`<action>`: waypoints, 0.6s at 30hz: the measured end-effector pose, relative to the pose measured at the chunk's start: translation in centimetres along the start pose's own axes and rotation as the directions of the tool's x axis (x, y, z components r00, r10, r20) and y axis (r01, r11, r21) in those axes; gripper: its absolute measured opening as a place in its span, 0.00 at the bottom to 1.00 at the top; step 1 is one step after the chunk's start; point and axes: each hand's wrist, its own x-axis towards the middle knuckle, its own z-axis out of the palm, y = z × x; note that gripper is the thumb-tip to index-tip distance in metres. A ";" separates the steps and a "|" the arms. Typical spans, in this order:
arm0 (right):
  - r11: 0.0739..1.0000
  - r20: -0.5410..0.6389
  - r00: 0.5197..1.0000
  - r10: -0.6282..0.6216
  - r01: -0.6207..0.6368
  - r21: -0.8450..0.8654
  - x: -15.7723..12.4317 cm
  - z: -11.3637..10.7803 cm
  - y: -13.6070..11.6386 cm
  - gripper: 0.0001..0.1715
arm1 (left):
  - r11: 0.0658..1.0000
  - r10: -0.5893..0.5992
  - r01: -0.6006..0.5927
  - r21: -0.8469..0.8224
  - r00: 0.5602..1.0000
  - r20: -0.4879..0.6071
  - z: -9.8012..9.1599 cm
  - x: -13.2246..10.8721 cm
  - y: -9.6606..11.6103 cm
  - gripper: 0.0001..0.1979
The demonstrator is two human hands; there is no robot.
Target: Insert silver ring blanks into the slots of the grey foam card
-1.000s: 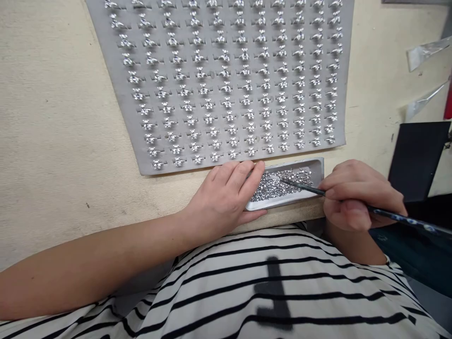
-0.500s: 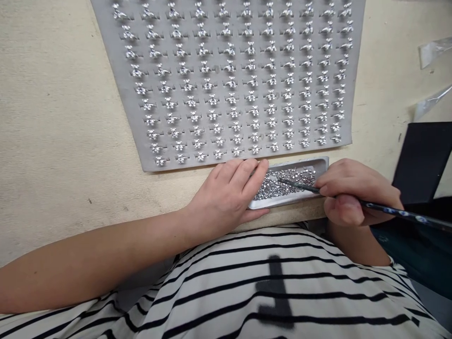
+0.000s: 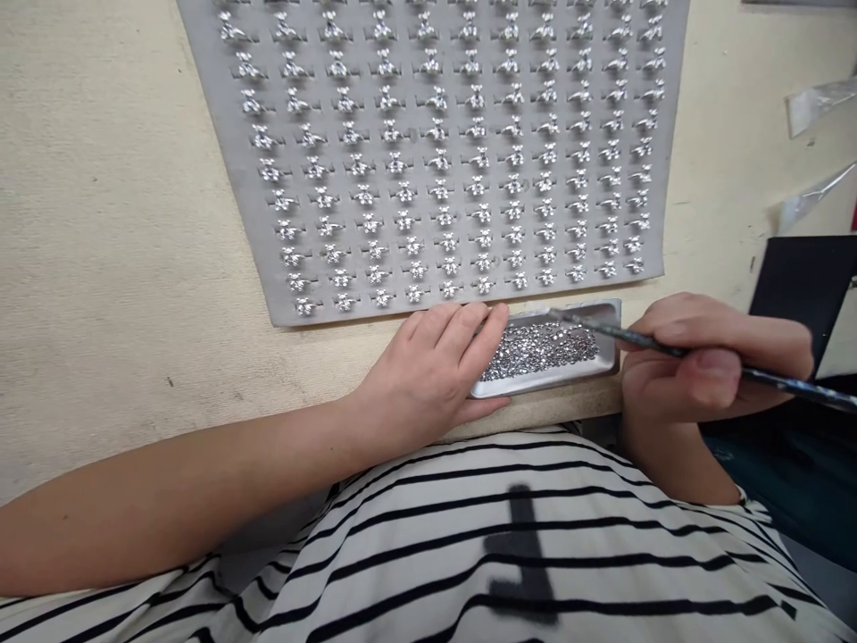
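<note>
Left hand (image 3: 435, 366) clasps the tray's (image 3: 519, 387) left end; right hand (image 3: 719, 357) pinches a stick (image 3: 639, 340), tip over the far rim. Plenty of stones (image 3: 542, 348) remain inside; beyond, rings (image 3: 483, 214) line the board (image 3: 231, 112), finished or not, I can't tell.

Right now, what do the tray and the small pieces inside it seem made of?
The tray: perhaps plastic or painted metal; pale, smooth walls with a soft sheen. The small pieces: possibly glass-like stones or polished metal; bright, silvery glints, but too tiny to tell which.
</note>
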 end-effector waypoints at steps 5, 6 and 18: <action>0.994 -0.109 0.994 -0.033 0.021 -0.109 1.1 1.3 -0.2 0.13 | 1.000 -0.001 0.000 -0.005 1.000 -0.017 0.1 0.0 -0.1 0.39; 0.993 -0.083 0.997 0.002 -0.011 -0.118 1.3 1.3 -0.3 0.13 | 1.000 0.000 0.000 -0.007 1.000 -0.020 0.1 0.1 -0.1 0.39; 0.981 0.035 0.995 0.089 -0.081 -0.175 1.4 1.1 -0.4 0.13 | 1.000 -0.003 0.003 -0.014 1.000 -0.021 0.1 0.0 0.0 0.38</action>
